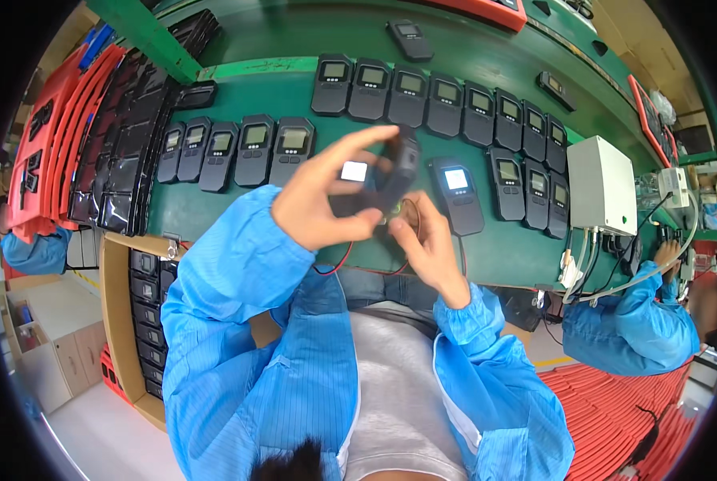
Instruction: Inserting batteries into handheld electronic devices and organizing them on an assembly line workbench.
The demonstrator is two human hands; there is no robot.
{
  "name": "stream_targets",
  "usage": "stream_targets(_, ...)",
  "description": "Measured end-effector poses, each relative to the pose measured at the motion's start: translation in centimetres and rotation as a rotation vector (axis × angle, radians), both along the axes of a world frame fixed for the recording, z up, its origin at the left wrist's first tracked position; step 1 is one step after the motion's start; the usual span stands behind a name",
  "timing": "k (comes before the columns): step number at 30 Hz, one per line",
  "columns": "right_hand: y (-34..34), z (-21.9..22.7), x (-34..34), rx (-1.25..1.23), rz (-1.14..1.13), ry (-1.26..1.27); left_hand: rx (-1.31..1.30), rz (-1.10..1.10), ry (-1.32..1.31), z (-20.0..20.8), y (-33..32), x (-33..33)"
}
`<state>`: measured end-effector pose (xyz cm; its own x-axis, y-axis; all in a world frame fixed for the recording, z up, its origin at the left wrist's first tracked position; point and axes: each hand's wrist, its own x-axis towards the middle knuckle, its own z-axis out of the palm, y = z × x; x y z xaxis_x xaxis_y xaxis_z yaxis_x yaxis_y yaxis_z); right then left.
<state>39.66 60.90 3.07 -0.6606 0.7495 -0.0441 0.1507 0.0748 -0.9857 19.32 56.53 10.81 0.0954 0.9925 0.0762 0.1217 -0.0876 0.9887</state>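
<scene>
My left hand (322, 192) is closed around a black handheld meter (401, 168), tilted on edge above the green bench. Below it, my right hand (429, 244) pinches what looks like a thin dark cable (411, 212) at the meter's lower end; the exact contact is hidden by fingers and blur. Partly covered by my left hand is another meter with a bright white screen (354, 171). To the right of my hands lies a meter with a lit screen (457, 179), a wire running from its lower end.
Several black meters stand in rows on the green bench (262, 215), left, behind and right. A white box (601, 186) with cables is at the right. Black trays (122, 144) and red trays (50, 160) stack far left. A carton (118, 301) holds meters. A co-worker's blue sleeve (631, 329) shows right.
</scene>
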Motion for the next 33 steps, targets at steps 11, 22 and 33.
stream_targets(11, 0.2, 1.2, 0.1, 0.290, 0.015, 0.183, -0.017, -0.212, -0.113, -1.8, 1.3, 1.3)
stream_targets(22, 0.9, 1.6, -0.5, 0.264, -0.045, 0.155, 0.095, 0.033, -0.174, -2.1, 1.7, 3.3)
stream_targets(33, 3.1, 0.3, -1.5, -0.220, -0.128, 0.333, 0.154, 0.074, -0.433, -5.9, 4.6, 0.8)
